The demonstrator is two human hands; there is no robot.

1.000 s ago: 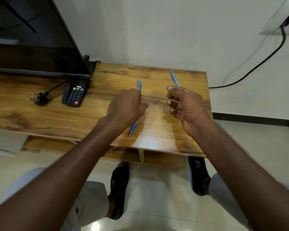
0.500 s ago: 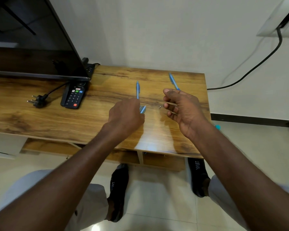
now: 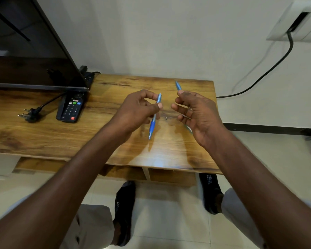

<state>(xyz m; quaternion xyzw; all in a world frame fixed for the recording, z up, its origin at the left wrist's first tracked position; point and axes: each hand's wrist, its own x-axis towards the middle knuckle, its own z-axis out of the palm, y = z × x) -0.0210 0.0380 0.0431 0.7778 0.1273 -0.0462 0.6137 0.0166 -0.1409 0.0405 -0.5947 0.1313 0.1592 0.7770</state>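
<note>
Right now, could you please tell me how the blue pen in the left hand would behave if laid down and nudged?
The blue pen looks straight and rigid, so it probably won't bend. Pinched by the left hand with fingertips alone, it seems light. Its round barrel would likely roll on the smooth wooden table.

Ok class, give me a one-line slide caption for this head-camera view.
Over a wooden table, the left hand pinches one blue pen while the right hand holds a second blue pen.
</note>
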